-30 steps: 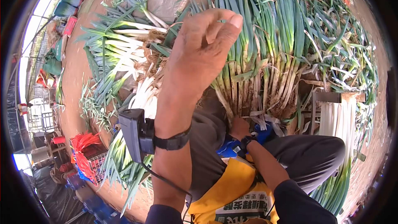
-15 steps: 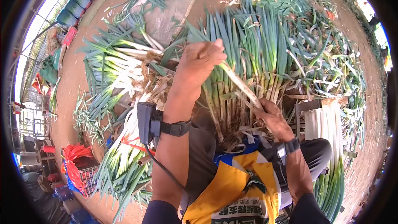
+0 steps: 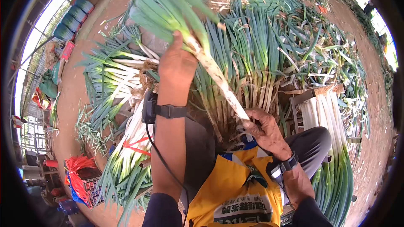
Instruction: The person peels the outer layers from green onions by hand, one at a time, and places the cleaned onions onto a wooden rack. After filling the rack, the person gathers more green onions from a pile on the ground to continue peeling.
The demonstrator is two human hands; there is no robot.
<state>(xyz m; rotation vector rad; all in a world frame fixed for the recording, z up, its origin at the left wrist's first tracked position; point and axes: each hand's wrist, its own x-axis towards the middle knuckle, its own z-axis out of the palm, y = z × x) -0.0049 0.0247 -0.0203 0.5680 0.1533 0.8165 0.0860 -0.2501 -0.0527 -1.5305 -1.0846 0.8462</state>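
Note:
A long green onion point(image 3: 216, 77) slants across the middle of the view, leaves at the upper left and white root end at the lower right. My left hand point(image 3: 177, 63) is closed around it just below the leaves. Near the root end, my right hand point(image 3: 269, 132) grips the stalk between thumb and fingers. Brownish patches and dirt mark the upper white part. Behind it stands a dense row of upright green onions point(image 3: 259, 46), leaves up. White-stalked green onions point(image 3: 326, 113) lie in a rack by my right knee.
More green onions point(image 3: 120, 69) lie in piles at left, with a bundle tied with red strips point(image 3: 136, 145) below. Stripped leaves point(image 3: 328, 54) heap at right. Red strips point(image 3: 80, 170) hang over a wire basket at lower left. Rolls of twine point(image 3: 71, 21) stand at upper left.
My left hand has moved left and slightly down, and the green onion's leaves now show above it. My right hand has shifted a little lower and left, at the root end.

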